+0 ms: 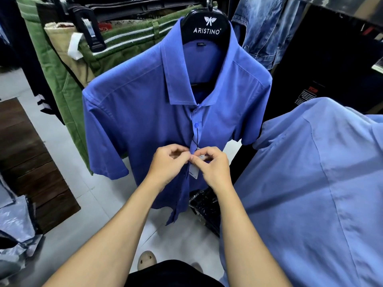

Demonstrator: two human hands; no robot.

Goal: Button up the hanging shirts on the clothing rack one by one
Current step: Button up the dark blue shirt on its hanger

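Head view: below the shirt's [145, 112] fastened button [196, 125], left hand [170, 164] and right hand [213, 164] pinch its front edges together.

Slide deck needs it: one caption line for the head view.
Both hands, left hand and right hand, pinch the blue shirt's placket below a fastened button.

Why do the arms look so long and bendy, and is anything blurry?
In the head view, the wide-angle lens stretches things near the edges, so the forearms look long; the blue shirt and hanger are sharp; the left hand and right hand look slightly soft.
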